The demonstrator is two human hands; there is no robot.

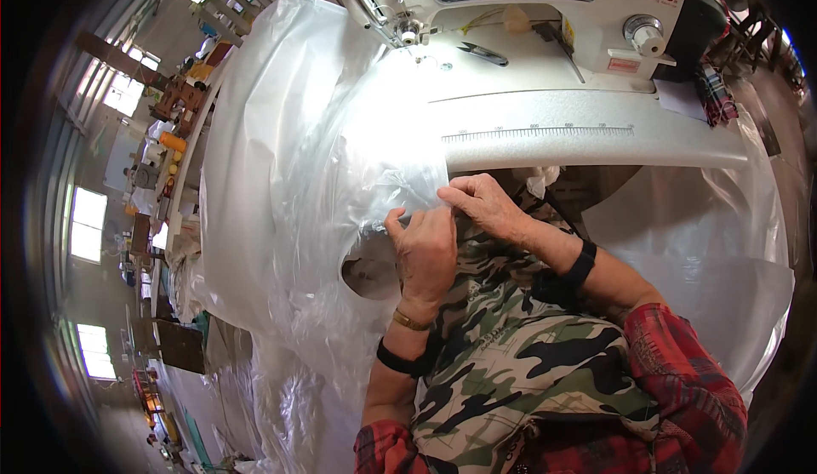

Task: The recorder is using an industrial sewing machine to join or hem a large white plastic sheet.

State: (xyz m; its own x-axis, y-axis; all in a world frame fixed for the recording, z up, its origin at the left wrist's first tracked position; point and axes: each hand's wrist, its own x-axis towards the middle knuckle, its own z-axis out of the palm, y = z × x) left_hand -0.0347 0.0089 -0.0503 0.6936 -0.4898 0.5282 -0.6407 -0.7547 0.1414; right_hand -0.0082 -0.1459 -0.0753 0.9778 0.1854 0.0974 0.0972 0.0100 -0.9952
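A large sheet of thin, translucent white plastic [285, 134] spreads over the left of the sewing machine's bed and hangs down toward my lap. At its right edge, just in front of the bed, my two hands meet. The thumb and fingers of my right hand [487, 208] pinch the sheet's edge. Close beside it, my left hand [425, 253] is curled over the same edge, its fingertips partly hidden. The needle area of the white sewing machine [528, 23] stands beyond my hands, with bright light falling on the plastic below.
Small thread snips [485, 53] and a dark slim tool [559, 48] lie on the machine bed. A printed ruler scale [536, 131] runs along its front. More plastic sheeting [681, 236] hangs at the right. A cluttered shelf [174, 163] stands at the far left. Camouflage cloth [528, 355] covers my lap.
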